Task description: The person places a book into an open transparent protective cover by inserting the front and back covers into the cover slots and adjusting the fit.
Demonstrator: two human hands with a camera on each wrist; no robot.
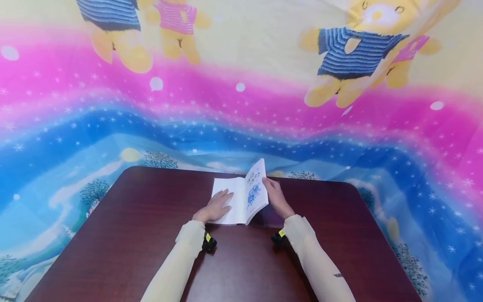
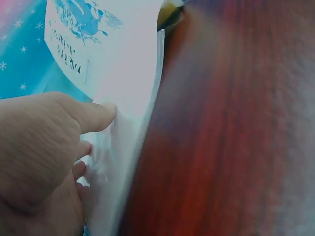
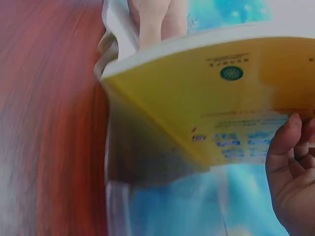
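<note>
An open book [image 1: 235,197] lies near the far side of the table, its left page flat and its right part raised at a slant. Blue drawings and dark lettering mark the raised page. My left hand [image 1: 216,206] rests on the white left page with fingers spread; the left wrist view shows the thumb [image 2: 101,118] pressing near the fold. My right hand [image 1: 277,195] holds the raised part by its outer edge. From below, the right wrist view shows the yellow back cover [image 3: 182,108], with the right fingers curled at its edge. See-through film [image 3: 142,152] hangs beneath it.
The dark red-brown table [image 1: 124,235] has rounded far corners. Behind it hangs a cloth [image 1: 241,113] printed with bears and snowflakes, falling around the table's sides. Black wrist devices with yellow tags sit under both sleeves [image 1: 302,235].
</note>
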